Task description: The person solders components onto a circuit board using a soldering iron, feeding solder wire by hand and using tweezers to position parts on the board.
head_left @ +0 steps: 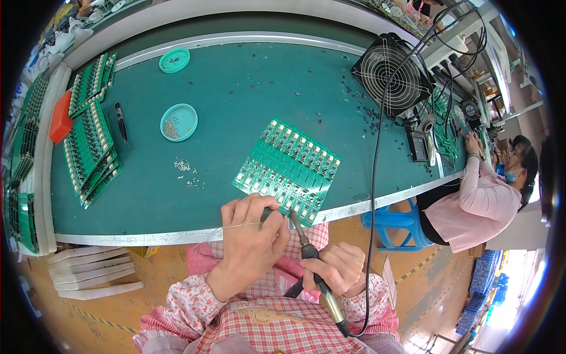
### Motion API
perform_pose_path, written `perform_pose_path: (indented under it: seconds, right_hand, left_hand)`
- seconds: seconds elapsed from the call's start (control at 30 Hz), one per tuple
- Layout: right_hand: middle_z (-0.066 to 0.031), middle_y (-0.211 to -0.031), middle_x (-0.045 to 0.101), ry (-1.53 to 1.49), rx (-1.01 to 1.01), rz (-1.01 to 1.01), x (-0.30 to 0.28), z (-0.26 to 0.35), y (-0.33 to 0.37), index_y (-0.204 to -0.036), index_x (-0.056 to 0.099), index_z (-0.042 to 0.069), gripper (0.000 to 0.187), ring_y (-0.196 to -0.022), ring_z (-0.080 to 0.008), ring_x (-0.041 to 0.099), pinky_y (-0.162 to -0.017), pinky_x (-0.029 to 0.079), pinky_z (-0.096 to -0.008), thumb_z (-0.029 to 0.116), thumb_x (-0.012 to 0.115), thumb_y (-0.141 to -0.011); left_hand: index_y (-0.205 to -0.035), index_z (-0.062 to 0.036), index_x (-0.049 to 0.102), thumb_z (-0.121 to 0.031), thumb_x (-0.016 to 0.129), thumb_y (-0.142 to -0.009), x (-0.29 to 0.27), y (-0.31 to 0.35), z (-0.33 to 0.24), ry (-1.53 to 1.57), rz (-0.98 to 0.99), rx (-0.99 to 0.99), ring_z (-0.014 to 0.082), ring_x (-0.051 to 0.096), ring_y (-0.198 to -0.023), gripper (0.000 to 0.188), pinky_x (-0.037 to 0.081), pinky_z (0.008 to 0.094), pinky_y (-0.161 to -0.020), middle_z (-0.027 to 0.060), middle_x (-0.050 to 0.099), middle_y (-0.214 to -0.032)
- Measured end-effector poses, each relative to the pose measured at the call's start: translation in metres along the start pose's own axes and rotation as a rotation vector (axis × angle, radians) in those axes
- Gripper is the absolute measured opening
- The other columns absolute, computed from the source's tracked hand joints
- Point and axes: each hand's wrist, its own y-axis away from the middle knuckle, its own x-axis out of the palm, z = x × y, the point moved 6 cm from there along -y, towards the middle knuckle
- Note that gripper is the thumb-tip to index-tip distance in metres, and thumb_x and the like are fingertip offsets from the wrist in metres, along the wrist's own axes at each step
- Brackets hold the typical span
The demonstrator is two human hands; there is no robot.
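Observation:
A green circuit board panel [287, 171] with rows of white and dark parts lies on the green bench mat near its front edge. My right hand [337, 266] is closed round the handle of a soldering iron [311, 252], whose tip meets the panel's near edge. My left hand [252, 236] is closed, with a thin solder wire [239, 225] pinched in its fingers close to the iron's tip. The wire's loose part trails left past the wrist. Its fingertips rest at the panel's near left edge. The exact contact at the tip is too small to make out.
Left of the panel are small loose parts [186, 166], a round teal dish [179, 123], tweezers [121, 124] and stacked circuit boards [91, 150] beside a red box [61, 117]. A black fan [393, 75] stands back right; the iron's cable [374, 194] hangs before it. A person [480, 194] sits at right.

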Motion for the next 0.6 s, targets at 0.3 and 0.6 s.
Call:
perform_pose_path:
  seconds: [0.3, 0.6]
  right_hand:
    - [-0.0045, -0.060, 0.062, -0.261, 0.300, -0.160, -0.029, -0.018, 0.020, -0.093, 0.062, 0.003, 0.014, -0.048, -0.0196, 0.061, -0.047, 0.047, -0.0306, 0.002, 0.068, -0.081]
    - [-0.0045, -0.063, 0.064, -0.305, 0.349, -0.196, -0.025, -0.021, 0.027, -0.095, 0.061, 0.002, 0.012, -0.050, -0.0188, 0.061, -0.048, 0.048, -0.0309, 0.004, 0.066, -0.084]
  left_hand:
    - [-0.076, -0.0063, 0.057, -0.008, 0.070, -0.077, -0.003, 0.001, -0.004, 0.031, 0.015, 0.009, 0.0267, 0.057, -0.102, 0.013, 0.035, 0.0446, -0.087, 0.0065, 0.058, -0.103]
    - [-0.078, -0.0055, 0.059, -0.008, 0.071, -0.076, 0.005, 0.001, -0.012, 0.000, 0.032, 0.021, 0.0284, 0.055, -0.102, 0.013, 0.035, 0.0459, -0.088, 0.0074, 0.056, -0.102]
